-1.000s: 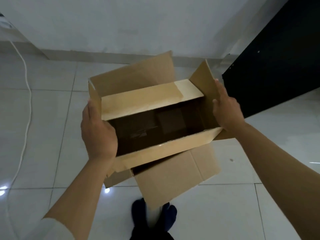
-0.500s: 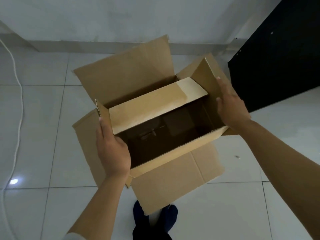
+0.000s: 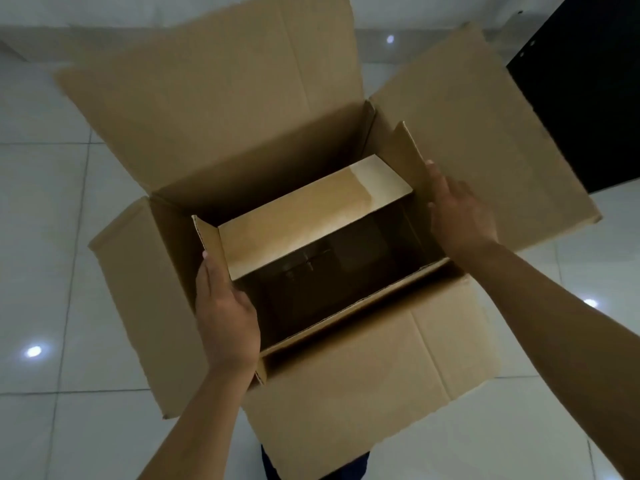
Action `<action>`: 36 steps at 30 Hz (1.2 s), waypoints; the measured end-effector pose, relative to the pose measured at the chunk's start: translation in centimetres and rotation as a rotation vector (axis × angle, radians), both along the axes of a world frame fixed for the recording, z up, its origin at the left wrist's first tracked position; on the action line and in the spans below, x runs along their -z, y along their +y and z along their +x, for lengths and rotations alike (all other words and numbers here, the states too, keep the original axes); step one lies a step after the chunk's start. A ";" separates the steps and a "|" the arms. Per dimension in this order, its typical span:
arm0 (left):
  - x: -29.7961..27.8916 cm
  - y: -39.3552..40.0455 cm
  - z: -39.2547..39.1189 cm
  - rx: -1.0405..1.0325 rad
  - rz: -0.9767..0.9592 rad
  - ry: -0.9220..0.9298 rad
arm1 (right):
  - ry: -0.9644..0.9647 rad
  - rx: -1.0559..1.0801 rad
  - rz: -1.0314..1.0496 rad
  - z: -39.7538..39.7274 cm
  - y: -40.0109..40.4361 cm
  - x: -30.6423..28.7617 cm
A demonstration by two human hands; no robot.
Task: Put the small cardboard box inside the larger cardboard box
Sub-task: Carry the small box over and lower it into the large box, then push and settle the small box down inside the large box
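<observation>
The small cardboard box (image 3: 304, 216) is open-topped, with one flap folded inward and a dark inside. It sits within the opening of the larger cardboard box (image 3: 221, 109), whose four flaps spread outward. My left hand (image 3: 225, 310) presses flat on the small box's left end flap. My right hand (image 3: 457, 213) presses on its right end flap. Both hands hold it between them, below the larger box's rim.
The larger box stands on a glossy white tiled floor (image 3: 41, 237). A black panel (image 3: 588, 98) stands at the upper right. A white wall and skirting run along the back. My dark-clad feet (image 3: 311, 469) show under the near flap.
The small box has gone down and forward from above into the larger box. My view has moved much closer, and the larger box's flaps now surround it.
</observation>
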State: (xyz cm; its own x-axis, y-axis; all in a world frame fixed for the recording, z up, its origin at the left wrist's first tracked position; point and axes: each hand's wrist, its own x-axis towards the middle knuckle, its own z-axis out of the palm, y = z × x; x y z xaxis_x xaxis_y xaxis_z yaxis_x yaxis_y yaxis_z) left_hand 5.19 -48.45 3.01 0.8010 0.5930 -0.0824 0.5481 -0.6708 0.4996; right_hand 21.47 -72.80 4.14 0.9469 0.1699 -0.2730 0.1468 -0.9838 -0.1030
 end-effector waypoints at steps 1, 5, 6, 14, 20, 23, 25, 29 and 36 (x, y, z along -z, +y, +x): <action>0.6 0.0 0.0 0.006 -0.001 0.017 | -0.003 -0.025 -0.030 -0.1 0.1 0.7; 2.5 -0.1 -0.1 0.061 0.098 0.085 | -0.154 -0.094 -0.125 -1.1 0.4 3.3; 2.8 -0.2 -0.2 0.066 0.132 0.136 | -0.174 -0.092 -0.125 -1.3 0.2 3.7; 3.4 -0.9 -2.4 0.030 0.214 0.379 | -0.016 -0.065 -0.066 -1.6 -1.5 4.2; 3.1 -1.1 -3.8 -0.049 0.086 0.466 | 0.017 -0.026 -0.066 -3.3 -1.3 3.9; 3.4 -1.1 -3.8 -0.046 0.013 0.433 | 0.024 -0.020 -0.070 -3.6 -1.5 3.9; 3.4 -1.2 -3.8 -0.084 -0.019 0.349 | 0.035 -0.011 -0.055 -3.7 -1.4 4.0; 3.6 -0.7 -4.5 -0.074 -0.060 0.171 | 0.023 0.011 -0.023 -3.6 -1.4 4.4; 3.9 0.7 -5.9 0.071 -0.061 0.138 | 0.001 0.003 -0.024 -3.6 -1.6 4.7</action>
